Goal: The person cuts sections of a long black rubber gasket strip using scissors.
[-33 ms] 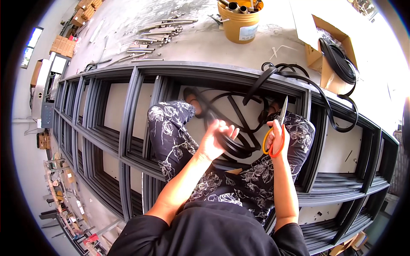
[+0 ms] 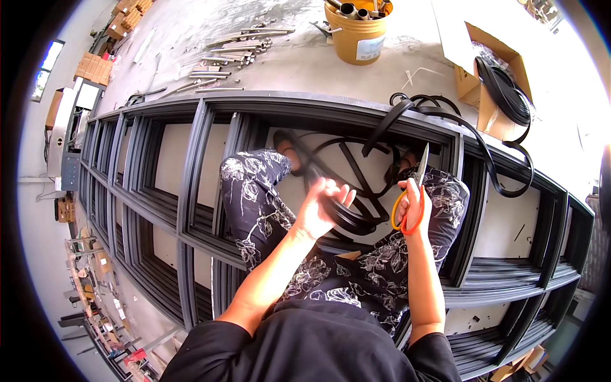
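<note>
My left hand [image 2: 318,210] is closed around a black rubber strip [image 2: 351,219], whose looped end sticks out to its right. The upper stretch of that strip is smeared by motion. In my right hand [image 2: 417,207] is a pair of scissors [image 2: 422,167], with orange and yellow handles and the blades pointing away from me. More black strip lies in loops between my feet. Another long black strip [image 2: 493,169] drapes over the far bar of the dark grey metal frame [image 2: 191,181], inside which I sit with knees bent.
Beyond the frame stand a yellow bucket [image 2: 358,41] of metal tubes and an open cardboard box [image 2: 470,86] with a coil of black strip [image 2: 503,92]. Several short metal tubes [image 2: 238,51] lie on the floor at the far left. Frame bars surround my legs.
</note>
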The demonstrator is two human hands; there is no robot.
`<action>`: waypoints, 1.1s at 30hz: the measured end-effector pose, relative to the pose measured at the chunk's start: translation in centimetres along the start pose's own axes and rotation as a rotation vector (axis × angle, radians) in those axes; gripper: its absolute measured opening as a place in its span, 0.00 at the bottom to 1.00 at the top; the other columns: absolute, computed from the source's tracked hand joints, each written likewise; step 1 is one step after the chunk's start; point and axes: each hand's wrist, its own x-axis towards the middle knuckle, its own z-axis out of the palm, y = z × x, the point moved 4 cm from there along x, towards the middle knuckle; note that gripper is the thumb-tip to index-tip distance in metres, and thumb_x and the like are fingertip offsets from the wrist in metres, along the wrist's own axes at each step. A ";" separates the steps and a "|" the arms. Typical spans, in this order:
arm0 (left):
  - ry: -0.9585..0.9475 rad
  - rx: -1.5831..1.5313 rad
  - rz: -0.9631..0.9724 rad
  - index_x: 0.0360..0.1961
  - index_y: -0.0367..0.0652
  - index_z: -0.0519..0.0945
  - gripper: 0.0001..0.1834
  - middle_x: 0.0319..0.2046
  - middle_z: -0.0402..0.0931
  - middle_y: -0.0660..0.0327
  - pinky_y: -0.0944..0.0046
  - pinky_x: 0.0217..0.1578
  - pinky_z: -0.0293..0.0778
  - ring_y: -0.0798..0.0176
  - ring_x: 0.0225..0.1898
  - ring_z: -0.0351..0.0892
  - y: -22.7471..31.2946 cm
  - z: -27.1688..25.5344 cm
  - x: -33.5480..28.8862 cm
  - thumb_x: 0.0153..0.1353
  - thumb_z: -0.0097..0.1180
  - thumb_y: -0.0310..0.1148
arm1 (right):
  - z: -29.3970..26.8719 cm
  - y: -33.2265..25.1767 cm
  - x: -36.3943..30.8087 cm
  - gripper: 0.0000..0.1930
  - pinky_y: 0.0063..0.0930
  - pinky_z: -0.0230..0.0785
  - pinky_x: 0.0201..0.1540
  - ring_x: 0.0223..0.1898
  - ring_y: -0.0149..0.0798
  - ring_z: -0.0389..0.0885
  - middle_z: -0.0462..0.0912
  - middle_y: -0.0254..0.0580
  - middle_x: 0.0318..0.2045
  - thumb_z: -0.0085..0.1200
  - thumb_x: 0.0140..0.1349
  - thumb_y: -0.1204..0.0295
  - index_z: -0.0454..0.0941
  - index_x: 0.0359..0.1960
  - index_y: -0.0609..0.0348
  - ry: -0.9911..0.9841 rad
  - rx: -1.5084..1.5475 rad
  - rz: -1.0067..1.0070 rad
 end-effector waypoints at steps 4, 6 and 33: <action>0.093 -0.074 -0.006 0.26 0.45 0.71 0.15 0.23 0.72 0.70 0.58 0.65 0.67 0.67 0.41 0.81 0.1 -0.4 -0.4 0.65 0.59 0.40 | 0.1 0.2 -0.1 0.15 0.19 0.53 0.12 0.10 0.22 0.60 0.63 0.25 0.13 0.53 0.69 0.60 0.78 0.40 0.62 0.005 0.007 0.006; 0.084 -0.046 -0.001 0.25 0.45 0.71 0.16 0.22 0.71 0.70 0.58 0.61 0.70 0.69 0.36 0.80 0.3 -0.6 -0.3 0.64 0.60 0.42 | 0.0 0.2 -0.2 0.15 0.19 0.52 0.12 0.10 0.22 0.60 0.63 0.25 0.13 0.53 0.68 0.59 0.78 0.40 0.62 0.017 0.000 -0.006; 1.141 1.473 1.349 0.35 0.41 0.72 0.07 0.18 0.68 0.66 0.69 0.21 0.64 0.72 0.17 0.67 21.5 15.1 -45.2 0.66 0.57 0.30 | 0.9 1.5 1.1 0.20 0.18 0.50 0.11 0.10 0.22 0.55 0.59 0.24 0.15 0.51 0.68 0.52 0.76 0.39 0.61 -0.109 -0.072 0.022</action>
